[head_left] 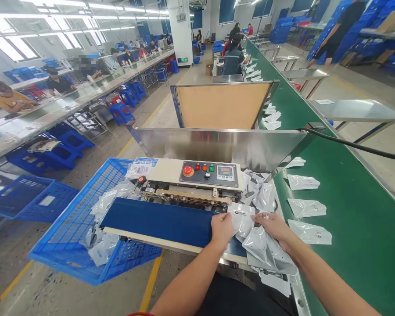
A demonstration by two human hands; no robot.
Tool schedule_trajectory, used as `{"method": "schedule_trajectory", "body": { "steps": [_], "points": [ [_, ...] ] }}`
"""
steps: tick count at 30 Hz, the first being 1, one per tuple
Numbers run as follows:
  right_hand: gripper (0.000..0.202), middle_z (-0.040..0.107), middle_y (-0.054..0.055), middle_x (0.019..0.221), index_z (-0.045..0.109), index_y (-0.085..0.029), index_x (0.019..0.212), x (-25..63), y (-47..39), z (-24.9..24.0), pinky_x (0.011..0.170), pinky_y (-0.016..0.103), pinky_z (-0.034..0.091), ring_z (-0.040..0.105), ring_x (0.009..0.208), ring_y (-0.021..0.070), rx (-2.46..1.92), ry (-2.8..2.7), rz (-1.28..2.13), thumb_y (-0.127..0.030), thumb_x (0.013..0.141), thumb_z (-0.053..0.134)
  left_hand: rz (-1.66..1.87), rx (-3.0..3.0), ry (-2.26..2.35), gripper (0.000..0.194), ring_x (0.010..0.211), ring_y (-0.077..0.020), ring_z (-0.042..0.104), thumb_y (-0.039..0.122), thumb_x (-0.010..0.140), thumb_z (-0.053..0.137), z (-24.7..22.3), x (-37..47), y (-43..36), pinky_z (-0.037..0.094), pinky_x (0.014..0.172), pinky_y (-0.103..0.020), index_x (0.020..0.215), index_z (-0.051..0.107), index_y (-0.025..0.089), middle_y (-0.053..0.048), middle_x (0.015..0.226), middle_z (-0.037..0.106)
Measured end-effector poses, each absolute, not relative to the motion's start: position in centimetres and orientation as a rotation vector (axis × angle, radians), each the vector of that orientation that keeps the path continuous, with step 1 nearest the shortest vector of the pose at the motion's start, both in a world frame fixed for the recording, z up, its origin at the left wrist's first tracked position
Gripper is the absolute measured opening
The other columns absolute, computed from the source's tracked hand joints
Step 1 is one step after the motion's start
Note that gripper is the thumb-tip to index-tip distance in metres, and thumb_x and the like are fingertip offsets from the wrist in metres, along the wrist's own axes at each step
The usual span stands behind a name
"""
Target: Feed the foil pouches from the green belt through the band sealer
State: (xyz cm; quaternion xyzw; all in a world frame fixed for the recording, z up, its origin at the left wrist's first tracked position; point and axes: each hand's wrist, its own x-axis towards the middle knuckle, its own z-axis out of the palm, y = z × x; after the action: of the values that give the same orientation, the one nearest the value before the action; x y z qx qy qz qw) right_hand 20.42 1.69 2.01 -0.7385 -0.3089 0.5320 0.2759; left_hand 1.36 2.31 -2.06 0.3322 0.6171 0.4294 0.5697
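Pinching a white pouch (pixel 242 220) between them at the right end of the blue belt (pixel 161 221), left hand (pixel 221 228) and right hand (pixel 274 226) seem mid-batch: basketed pouches (pixel 102 246) at left look done, heaped pouches (pixel 268 251) at right look unprocessed.

Grn. conv. belt (pixel 357 197), white pouches (pixel 307 208) rowed along it, blue mach. belt (pixel 161 221), I note pouch heap (pixel 261 243) over one end

I am on a factory floor, with a sealing machine (pixel 166 169) before me and a green conveyor belt (pixel 358 219) alongside. Workers (pixel 12 102) line a long bench (pixel 69 100).
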Motion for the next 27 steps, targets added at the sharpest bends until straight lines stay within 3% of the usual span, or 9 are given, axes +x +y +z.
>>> {"method": "schedule_trajectory", "body": {
  "steps": [4,7,11,15,18,21,23,25,27],
  "points": [
    [0.041,0.069,0.003,0.064,0.073,-0.022,0.078,18.3,3.1,2.5,0.058,0.029,0.047,0.060,0.060,0.0187,-1.979,-0.762,1.536,-0.058,0.072,0.091,1.070,0.721,1.450,0.062,0.059,-0.0142,0.046,0.073,0.083,0.076,-1.8,-1.8,2.2,0.035,0.055,-0.026,0.060,0.069,0.016,0.000,0.057,0.053],
    [0.050,0.065,-0.001,0.058,0.077,-0.022,0.085,17.3,2.1,3.4,0.056,0.029,0.045,0.058,0.057,0.0188,-1.955,-0.835,1.433,-0.069,0.073,0.087,1.271,0.803,1.541,0.055,0.086,-0.0249,0.072,0.067,0.087,0.079,-0.5,-4.7,0.2,0.057,0.074,-0.032,0.099,0.086,0.013,-0.013,0.096,0.081],
    [0.057,0.057,-0.004,0.048,0.081,-0.022,0.087,16.2,0.3,4.9,0.053,0.030,0.042,0.055,0.050,0.0191,-1.946,-1.018,1.267,-0.077,0.073,0.084,1.240,1.214,1.445,0.054,0.106,-0.0310,0.076,0.052,0.089,0.084,1.5,-5.3,-2.9,0.062,0.093,-0.041,0.131,0.084,0.018,-0.017,0.122,0.083],
    [0.060,0.085,0.009,0.093,0.088,-0.021,0.096,16.9,0.0,5.9,0.076,0.035,0.059,0.078,0.087,0.0291,-1.877,-1.054,1.105,-0.074,0.069,0.087,0.872,1.211,1.026,0.049,0.089,-0.0275,0.075,0.056,0.091,0.083,2.5,-2.9,-2.8,0.062,0.086,-0.039,0.119,0.088,0.016,-0.010,0.100,0.084],
    [0.066,0.086,0.013,0.116,0.089,-0.021,0.109,18.5,-0.7,6.2,0.090,0.040,0.062,0.078,0.108,0.0349,-1.877,-1.016,1.017,-0.073,0.068,0.087,0.903,1.081,0.927,0.061,0.086,-0.0240,0.071,0.066,0.093,0.078,2.7,-2.1,-1.8,0.059,0.084,-0.036,0.121,0.086,0.012,-0.010,0.101,0.081],
    [0.059,0.086,0.012,0.107,0.090,-0.022,0.099,19.2,-2.5,6.4,0.091,0.039,0.063,0.078,0.104,0.0344,-1.802,-1.085,1.184,-0.073,0.070,0.087,0.927,1.057,0.868,0.067,0.083,-0.0215,0.065,0.072,0.093,0.076,2.3,-1.8,-1.3,0.056,0.081,-0.034,0.121,0.084,0.012,-0.009,0.099,0.078],
    [0.054,0.085,0.010,0.096,0.088,-0.022,0.087,19.1,-3.6,6.3,0.088,0.037,0.062,0.077,0.095,0.0317,-1.756,-1.078,1.245,-0.074,0.074,0.084,0.955,1.082,0.917,0.067,0.076,-0.0187,0.058,0.077,0.097,0.066,1.7,-1.4,-1.2,0.052,0.074,-0.031,0.095,0.083,0.013,-0.006,0.085,0.071],
    [0.052,0.083,0.008,0.090,0.085,-0.021,0.079,19.2,-4.3,5.7,0.084,0.035,0.061,0.075,0.089,0.0292,-1.769,-1.034,1.216,-0.074,0.074,0.084,0.993,1.121,1.080,0.071,0.067,-0.0156,0.046,0.078,0.098,0.060,0.7,-0.5,-0.9,0.044,0.066,-0.029,0.062,0.064,0.017,-0.002,0.067,0.054],
    [0.050,0.081,0.006,0.085,0.082,-0.021,0.074,19.6,-4.4,4.6,0.077,0.034,0.058,0.072,0.082,0.0270,-1.835,-0.977,1.191,-0.072,0.071,0.085,0.988,1.110,1.284,0.073,0.061,-0.0134,0.032,0.076,0.095,0.062,-0.5,0.5,-0.5,0.032,0.059,-0.029,0.051,0.040,0.022,0.002,0.059,0.034]
  ]
}}
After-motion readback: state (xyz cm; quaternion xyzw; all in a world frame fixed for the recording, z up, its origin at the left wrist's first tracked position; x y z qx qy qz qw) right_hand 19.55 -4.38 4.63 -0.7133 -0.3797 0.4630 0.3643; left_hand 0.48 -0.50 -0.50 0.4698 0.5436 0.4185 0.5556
